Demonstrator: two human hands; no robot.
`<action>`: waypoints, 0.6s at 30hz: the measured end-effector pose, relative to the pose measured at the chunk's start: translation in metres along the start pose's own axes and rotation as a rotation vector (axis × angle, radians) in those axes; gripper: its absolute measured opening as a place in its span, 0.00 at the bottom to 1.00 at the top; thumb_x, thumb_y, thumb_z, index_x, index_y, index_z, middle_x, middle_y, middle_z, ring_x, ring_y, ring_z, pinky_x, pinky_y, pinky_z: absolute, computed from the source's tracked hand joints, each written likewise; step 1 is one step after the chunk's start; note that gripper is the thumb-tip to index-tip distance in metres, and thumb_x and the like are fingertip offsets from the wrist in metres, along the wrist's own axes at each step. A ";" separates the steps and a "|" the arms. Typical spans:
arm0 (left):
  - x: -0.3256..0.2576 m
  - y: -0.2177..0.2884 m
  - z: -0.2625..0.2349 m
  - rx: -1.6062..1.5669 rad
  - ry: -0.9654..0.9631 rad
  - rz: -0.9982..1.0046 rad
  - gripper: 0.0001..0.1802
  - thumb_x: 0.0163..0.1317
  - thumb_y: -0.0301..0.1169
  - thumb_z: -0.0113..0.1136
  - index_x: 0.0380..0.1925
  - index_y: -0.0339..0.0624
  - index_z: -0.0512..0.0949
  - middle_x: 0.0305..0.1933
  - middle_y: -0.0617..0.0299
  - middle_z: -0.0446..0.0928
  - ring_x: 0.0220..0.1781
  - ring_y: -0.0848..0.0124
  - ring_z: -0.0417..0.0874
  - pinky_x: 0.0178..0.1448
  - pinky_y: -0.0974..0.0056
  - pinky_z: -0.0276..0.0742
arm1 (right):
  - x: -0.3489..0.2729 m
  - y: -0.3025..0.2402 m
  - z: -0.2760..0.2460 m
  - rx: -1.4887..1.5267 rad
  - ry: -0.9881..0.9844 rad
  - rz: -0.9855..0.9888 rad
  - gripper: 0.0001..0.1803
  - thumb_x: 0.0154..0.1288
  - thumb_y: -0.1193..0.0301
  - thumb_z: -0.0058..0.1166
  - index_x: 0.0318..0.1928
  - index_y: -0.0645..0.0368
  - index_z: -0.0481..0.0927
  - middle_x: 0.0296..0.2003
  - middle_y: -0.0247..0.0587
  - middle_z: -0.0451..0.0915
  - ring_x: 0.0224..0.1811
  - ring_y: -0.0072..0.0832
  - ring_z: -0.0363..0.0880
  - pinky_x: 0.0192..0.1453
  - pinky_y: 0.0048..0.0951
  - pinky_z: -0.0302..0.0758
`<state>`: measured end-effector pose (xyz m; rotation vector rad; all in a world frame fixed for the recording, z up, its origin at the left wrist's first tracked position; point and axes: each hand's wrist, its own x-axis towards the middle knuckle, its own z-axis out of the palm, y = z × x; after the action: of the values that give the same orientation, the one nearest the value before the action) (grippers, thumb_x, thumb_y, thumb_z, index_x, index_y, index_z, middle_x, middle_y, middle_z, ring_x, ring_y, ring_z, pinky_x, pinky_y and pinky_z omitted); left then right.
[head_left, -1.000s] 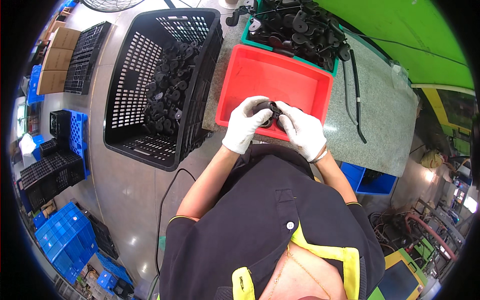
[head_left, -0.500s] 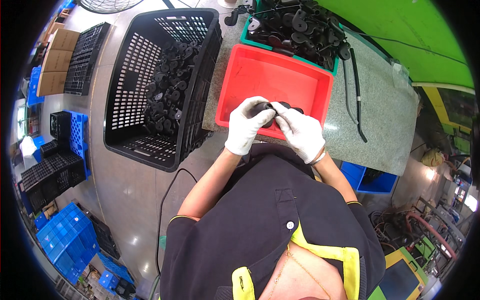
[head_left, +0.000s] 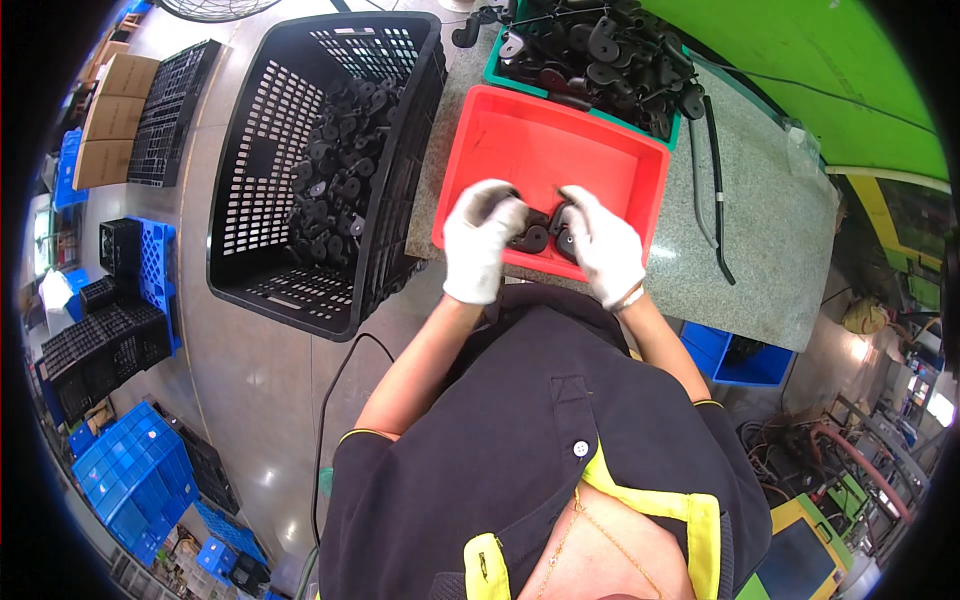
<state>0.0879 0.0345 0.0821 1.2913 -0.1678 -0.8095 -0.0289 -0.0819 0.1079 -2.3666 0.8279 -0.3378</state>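
Note:
Both my hands, in white gloves, are over the near part of a red tray. The fingers of my left hand are curled in, with a bit of black at their tips; what they hold is mostly hidden. Opposite it, my right hand has its thumb and fingertips around the black parts, smeared by motion, so its grip is unclear. Between the hands lie small black plastic parts with rounded ends, one round end nearer my left hand and a black part beside my right thumb.
Behind the red tray, a green tray is heaped with black parts. A large black crate to the left holds many more. Black rods lie on the grey tabletop at right. Below its edge stands a blue bin.
My hands were together around a black part and have moved apart. More of the black parts in the red tray shows between them.

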 end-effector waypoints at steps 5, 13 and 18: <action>0.050 0.019 -0.058 -0.487 0.383 0.186 0.16 0.60 0.32 0.63 0.44 0.38 0.71 0.39 0.58 0.71 0.39 0.68 0.74 0.42 0.59 0.78 | 0.002 0.097 0.048 -0.214 -0.115 0.105 0.15 0.66 0.60 0.49 0.48 0.53 0.72 0.40 0.45 0.79 0.40 0.45 0.79 0.43 0.42 0.76; 0.068 0.043 -0.109 -0.550 0.597 0.198 0.24 0.63 0.40 0.61 0.52 0.39 0.66 0.51 0.49 0.69 0.49 0.52 0.76 0.52 0.50 0.79 | 0.011 0.109 0.060 -0.393 -0.341 0.078 0.20 0.59 0.67 0.56 0.51 0.52 0.69 0.46 0.47 0.71 0.41 0.48 0.79 0.42 0.46 0.77; 0.055 0.006 -0.089 -0.352 0.447 0.151 0.06 0.63 0.29 0.59 0.35 0.41 0.74 0.30 0.64 0.72 0.23 0.80 0.69 0.27 0.75 0.69 | 0.018 0.115 0.061 -0.349 -0.406 0.021 0.22 0.58 0.65 0.58 0.53 0.52 0.69 0.47 0.47 0.71 0.42 0.47 0.79 0.43 0.46 0.77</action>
<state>0.1780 0.0702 0.0428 1.0784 0.2249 -0.3844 -0.0449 -0.1368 -0.0102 -2.6115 0.7588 0.3156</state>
